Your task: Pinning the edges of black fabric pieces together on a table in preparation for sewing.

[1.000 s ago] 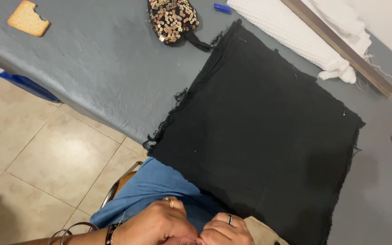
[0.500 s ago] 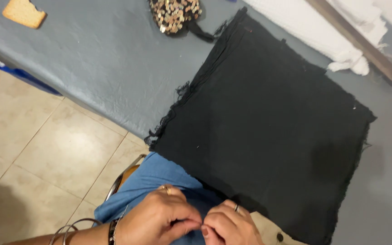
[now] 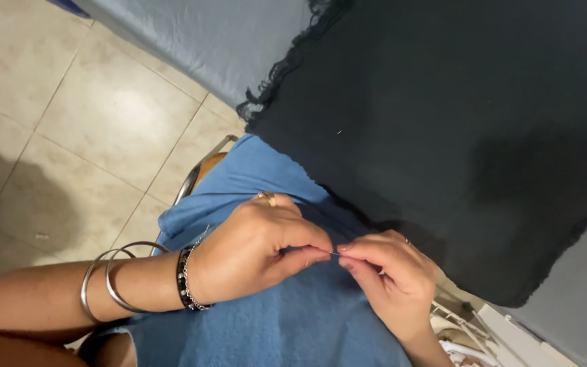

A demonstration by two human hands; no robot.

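My left hand [image 3: 256, 251] and my right hand [image 3: 388, 275] meet fingertip to fingertip over my lap, above blue fabric [image 3: 293, 319]. Between the pinched fingers there is a thin, small needle [image 3: 334, 253], hard to make out; a thread cannot be seen clearly. The left wrist wears silver bangles and a dark beaded bracelet, and each hand has a ring. A large black cloth [image 3: 456, 129] with a frayed edge lies on the grey table just beyond the hands and hangs over its near edge.
The grey table [image 3: 225, 41] runs across the top. Beige floor tiles [image 3: 90, 136] lie to the left. A chair's metal frame [image 3: 195, 173] shows by my leg. White objects [image 3: 484, 333] sit at the lower right.
The view has tipped down and closer: the table's far items have left the frame. My hands have risen into view, pinched together over the blue fabric.
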